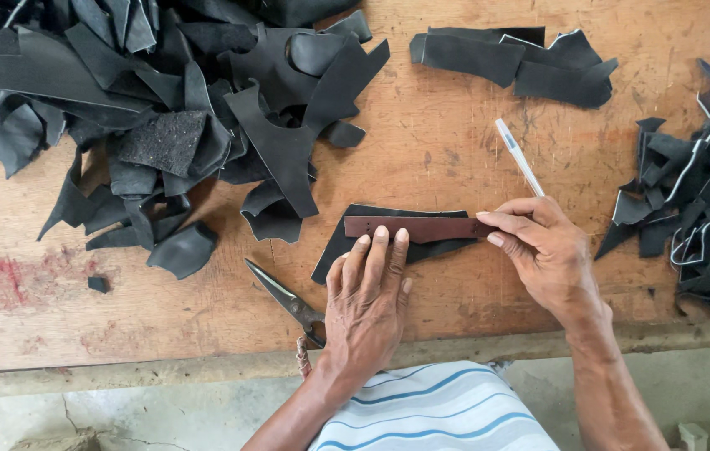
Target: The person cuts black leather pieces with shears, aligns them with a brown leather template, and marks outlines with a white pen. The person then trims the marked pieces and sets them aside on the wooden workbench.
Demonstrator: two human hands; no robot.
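A flat black leather piece lies on the wooden table in front of me. A narrow brown strip template rests across it. My left hand lies flat, fingertips pressing the strip's lower edge and the leather. My right hand grips a white pen that sticks up and away, with its fingertips at the strip's right end.
Scissors lie just left of my left wrist. A big heap of black leather scraps fills the upper left. A smaller stack of scraps sits at the top, and a third scrap pile lies at the right edge.
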